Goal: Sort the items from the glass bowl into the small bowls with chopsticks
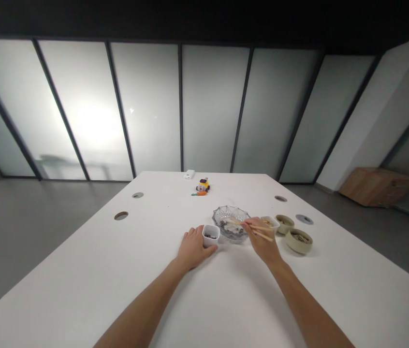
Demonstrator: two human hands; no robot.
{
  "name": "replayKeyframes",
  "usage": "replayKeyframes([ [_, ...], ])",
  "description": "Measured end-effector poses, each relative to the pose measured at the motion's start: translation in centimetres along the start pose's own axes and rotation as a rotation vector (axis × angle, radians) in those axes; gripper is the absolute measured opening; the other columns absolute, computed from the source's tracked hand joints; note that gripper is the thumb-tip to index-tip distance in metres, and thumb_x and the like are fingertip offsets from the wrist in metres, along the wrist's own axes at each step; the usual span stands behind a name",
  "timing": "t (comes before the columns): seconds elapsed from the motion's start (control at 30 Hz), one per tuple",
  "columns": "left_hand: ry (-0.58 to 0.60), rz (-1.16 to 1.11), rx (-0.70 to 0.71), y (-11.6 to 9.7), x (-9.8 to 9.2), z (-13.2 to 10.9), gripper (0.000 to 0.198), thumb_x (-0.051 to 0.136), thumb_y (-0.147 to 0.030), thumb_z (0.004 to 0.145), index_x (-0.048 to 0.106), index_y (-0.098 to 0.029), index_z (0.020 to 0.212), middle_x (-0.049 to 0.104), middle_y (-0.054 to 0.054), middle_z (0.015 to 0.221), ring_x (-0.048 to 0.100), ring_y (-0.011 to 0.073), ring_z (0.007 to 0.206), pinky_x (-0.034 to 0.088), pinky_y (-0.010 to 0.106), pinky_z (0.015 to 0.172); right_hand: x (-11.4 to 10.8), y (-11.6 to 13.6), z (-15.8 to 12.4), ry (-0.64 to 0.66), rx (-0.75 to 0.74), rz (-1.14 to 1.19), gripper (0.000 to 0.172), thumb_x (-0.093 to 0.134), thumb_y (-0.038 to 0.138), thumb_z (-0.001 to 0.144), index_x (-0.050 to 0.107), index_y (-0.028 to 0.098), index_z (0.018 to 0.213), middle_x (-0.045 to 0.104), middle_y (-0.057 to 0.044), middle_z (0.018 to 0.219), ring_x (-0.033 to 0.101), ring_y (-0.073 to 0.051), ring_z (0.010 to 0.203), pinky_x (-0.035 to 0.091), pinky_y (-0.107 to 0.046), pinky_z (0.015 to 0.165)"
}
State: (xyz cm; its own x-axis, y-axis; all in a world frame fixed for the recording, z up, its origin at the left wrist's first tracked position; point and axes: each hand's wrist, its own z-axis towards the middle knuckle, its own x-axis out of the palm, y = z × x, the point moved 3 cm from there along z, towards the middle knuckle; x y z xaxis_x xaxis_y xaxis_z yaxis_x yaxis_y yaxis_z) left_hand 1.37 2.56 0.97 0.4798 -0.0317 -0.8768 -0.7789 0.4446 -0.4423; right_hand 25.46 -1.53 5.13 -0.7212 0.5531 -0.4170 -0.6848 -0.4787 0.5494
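Observation:
My left hand (192, 250) wraps round a small white square cup (211, 241) standing on the table, its thumb along the near side. Dark, small pieces lie inside the cup. A pair of wooden chopsticks (263, 236) is gripped in my right hand (264, 247), with the tips reaching over a clear glass bowl (221, 211). In that bowl are dark and pale bits, too small to name. Whether the tips pinch anything I cannot tell. Partly hidden behind my right hand is a white dish (275, 224) with yellowish contents.
Two beige round bowls (284, 227) (299, 246) stand to the right, the nearer one holding dark strips. Farther back on the white table (124, 270) are a yellow toy vehicle (203, 185), an orange carrot-shaped item (200, 193) and a white box (189, 174). Round holes pierce the tabletop.

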Motion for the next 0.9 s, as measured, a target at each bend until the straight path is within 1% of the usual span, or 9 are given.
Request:
replayKeyframes([
  [0.07, 0.005, 0.003, 0.003, 0.0, 0.0, 0.0, 0.051, 0.065, -0.054, 0.086, 0.056, -0.022, 0.125, 0.07, 0.01, 0.125, 0.06, 0.0324, 0.118, 0.042, 0.041, 0.098, 0.4, -0.7, -0.2, 0.03, -0.002, 0.021, 0.043, 0.055, 0.058, 0.101, 0.072, 0.023, 0.082, 0.071, -0.005, 0.081, 0.066, -0.022, 0.075, 0.054, -0.036, 0.071],
  [0.27, 0.008, 0.006, -0.003, -0.1, -0.1, -0.1, 0.052, 0.065, -0.054, 0.087, 0.057, -0.021, 0.126, 0.07, 0.01, 0.123, 0.06, 0.0323, 0.117, 0.043, 0.042, 0.098, 0.8, -2.2, -0.4, 0.024, 0.04, 0.046, 0.044, 0.057, 0.062, 0.099, 0.073, 0.023, 0.085, 0.073, -0.006, 0.085, 0.068, -0.023, 0.079, 0.056, -0.038, 0.075],
  [0.5, 0.012, 0.002, -0.018, -0.3, -0.3, -0.1, 0.052, 0.066, -0.053, 0.086, 0.057, -0.021, 0.126, 0.07, 0.011, 0.123, 0.06, 0.0324, 0.118, 0.043, 0.042, 0.098, 1.0, -2.6, -0.6, 0.049, 0.048, 0.063, 0.042, 0.057, 0.059, 0.1, 0.072, 0.023, 0.085, 0.072, -0.007, 0.085, 0.067, -0.023, 0.079, 0.055, -0.037, 0.074],
  [0.7, 0.019, 0.012, -0.019, -0.4, -0.5, -0.1, 0.051, 0.066, -0.053, 0.086, 0.057, -0.021, 0.126, 0.071, 0.01, 0.123, 0.061, 0.0314, 0.118, 0.043, 0.041, 0.099, 1.0, -2.8, -0.6, 0.066, 0.024, 0.053, 0.039, 0.056, 0.056, 0.101, 0.072, 0.023, 0.087, 0.073, -0.006, 0.089, 0.068, -0.023, 0.083, 0.055, -0.038, 0.079],
  [0.77, 0.023, 0.013, -0.021, -0.4, -0.5, -0.1, 0.052, 0.065, -0.053, 0.086, 0.057, -0.021, 0.126, 0.07, 0.011, 0.124, 0.061, 0.0315, 0.119, 0.043, 0.041, 0.099, 1.0, -2.8, -0.7, 0.069, 0.017, 0.053, 0.038, 0.056, 0.054, 0.101, 0.072, 0.023, 0.087, 0.073, -0.006, 0.089, 0.068, -0.023, 0.083, 0.055, -0.038, 0.079],
  [0.9, 0.021, 0.011, -0.021, -0.3, -0.4, -0.1, 0.052, 0.066, -0.054, 0.086, 0.057, -0.021, 0.127, 0.07, 0.011, 0.124, 0.06, 0.0322, 0.119, 0.043, 0.041, 0.1, 1.0, -2.9, -0.7, 0.04, 0.014, 0.083, 0.036, 0.059, 0.054, 0.1, 0.072, 0.023, 0.086, 0.072, -0.006, 0.088, 0.067, -0.023, 0.081, 0.055, -0.038, 0.078],
])
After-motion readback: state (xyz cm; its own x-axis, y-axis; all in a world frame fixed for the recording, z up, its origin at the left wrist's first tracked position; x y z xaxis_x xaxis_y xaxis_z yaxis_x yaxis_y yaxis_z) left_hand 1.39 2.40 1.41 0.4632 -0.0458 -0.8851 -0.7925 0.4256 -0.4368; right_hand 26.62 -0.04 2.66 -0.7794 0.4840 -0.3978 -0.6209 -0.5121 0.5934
